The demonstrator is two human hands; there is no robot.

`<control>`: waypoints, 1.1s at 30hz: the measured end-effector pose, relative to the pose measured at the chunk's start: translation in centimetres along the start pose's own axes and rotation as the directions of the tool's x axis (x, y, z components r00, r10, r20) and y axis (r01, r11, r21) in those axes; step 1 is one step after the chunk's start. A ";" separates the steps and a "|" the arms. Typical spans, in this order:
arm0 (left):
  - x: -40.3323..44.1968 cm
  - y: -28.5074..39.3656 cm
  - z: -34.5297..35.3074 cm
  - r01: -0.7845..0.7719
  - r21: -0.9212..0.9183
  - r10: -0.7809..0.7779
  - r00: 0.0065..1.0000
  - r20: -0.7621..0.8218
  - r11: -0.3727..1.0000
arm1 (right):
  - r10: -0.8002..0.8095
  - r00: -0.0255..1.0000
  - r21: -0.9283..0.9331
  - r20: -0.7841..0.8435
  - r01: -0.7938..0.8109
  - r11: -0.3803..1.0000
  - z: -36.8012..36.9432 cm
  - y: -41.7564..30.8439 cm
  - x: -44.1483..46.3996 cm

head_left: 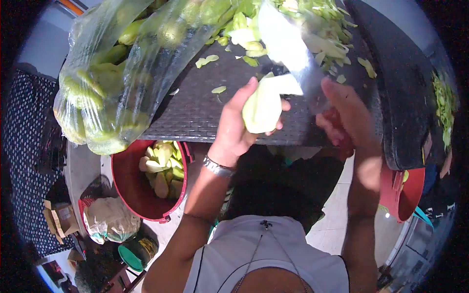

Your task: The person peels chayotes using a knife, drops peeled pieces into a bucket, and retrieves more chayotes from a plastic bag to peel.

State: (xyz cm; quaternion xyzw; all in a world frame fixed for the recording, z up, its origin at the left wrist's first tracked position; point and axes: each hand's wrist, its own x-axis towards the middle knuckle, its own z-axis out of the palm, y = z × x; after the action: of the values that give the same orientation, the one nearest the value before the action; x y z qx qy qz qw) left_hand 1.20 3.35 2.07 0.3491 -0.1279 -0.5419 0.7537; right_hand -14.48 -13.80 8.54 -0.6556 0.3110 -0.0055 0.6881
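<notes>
In my left hand is a pale, peeled green fruit that looks like a chayote, with thumb and fingers wrapped round its sides. A pale cut flap sticks out from its upper right. My right hand, smeared by motion, grips a large knife. Its broad blade points up and away, glaring white, just right of the chayote; I cannot tell whether they touch. Both hands are above the near edge of the dark woven table. Green and pale peelings lie heaped beyond the knife.
A clear plastic bag of whole green fruit hangs over the table's left edge. Below it stands a red bucket with pale cut pieces inside. Another red container is at lower right, near a black chair back.
</notes>
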 end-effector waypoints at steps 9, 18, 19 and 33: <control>-12.0 6.2 -5.9 0.120 0.420 -0.103 0.993 -0.062 0.900 | -0.591 0.788 -0.626 -0.172 0.376 0.683 -4.0 -4.9 9.8; -22.0 12.2 -3.2 0.337 0.890 0.591 0.665 -0.456 0.308 | -0.381 0.886 -0.386 -0.263 0.265 0.884 -1.5 -2.7 8.8; -21.2 12.9 -1.4 0.263 0.917 0.609 0.687 -0.396 0.300 | -0.364 0.895 -0.351 -0.258 0.264 0.898 -1.2 -2.5 8.4; 16.7 34.5 -17.8 0.276 0.058 0.276 0.961 -0.013 -0.959 | -0.226 0.889 -0.187 -0.397 0.163 0.969 -4.0 4.1 -2.1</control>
State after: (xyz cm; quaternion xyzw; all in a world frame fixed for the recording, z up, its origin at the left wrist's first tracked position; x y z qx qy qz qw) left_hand 42.81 0.90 9.00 0.8323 -0.4341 0.1574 -0.3069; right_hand -19.52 -15.93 5.91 -0.7167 0.3823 -0.1906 0.5513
